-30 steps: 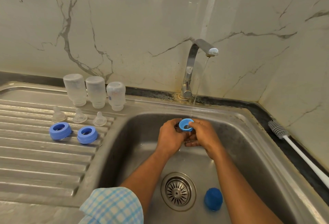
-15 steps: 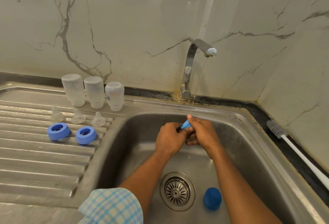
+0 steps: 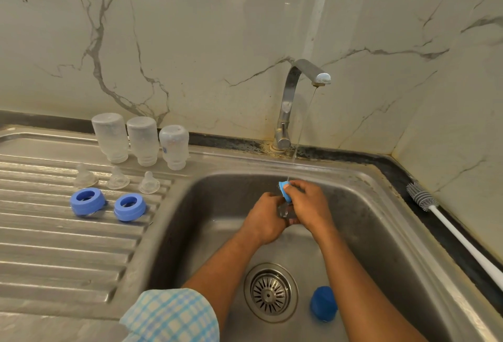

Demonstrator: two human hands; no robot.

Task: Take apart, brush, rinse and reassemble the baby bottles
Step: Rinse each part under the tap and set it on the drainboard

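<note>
**While the tap runs, two hands rinse a blue ring**

Where the frame ends at the bottom, a blue-and-white checked sleeve (image 3: 174, 314) covers the left upper arm. Just beyond it, on the floor of the steel sink (image 3: 381, 233), a round drain strainer (image 3: 270, 292) sits beside a dark blue domed cap (image 3: 323, 303) at lower right of centre.

Both forearms reach up to the middle of the basin. The right hand (image 3: 310, 205) curls its fingers over a light blue ring (image 3: 285, 190), held on edge and wet, with its upper rim under the thin water stream (image 3: 302, 129). The left hand (image 3: 265, 216) is curled too, touching the right one; it seems to grip a small clear piece (image 3: 284, 211) below the ring, though glare and blur make that hard to judge.

To the left lies the ribbed drainboard (image 3: 54, 246). Two more blue rings (image 3: 87, 201) (image 3: 129, 207) lie flat there, openings up. Behind them stand three clear nipples (image 3: 85, 177) (image 3: 117, 178) (image 3: 149, 183), tips up. Further back, three frosted bottles (image 3: 110, 137) (image 3: 143, 140) (image 3: 174, 145) stand upside down in a row.

At the right edge a brush (image 3: 420, 196) with grey bristles and a white handle lies on the dark counter strip. The curved metal faucet (image 3: 294, 91) rises at the back against a veined marble wall (image 3: 217, 28).
</note>
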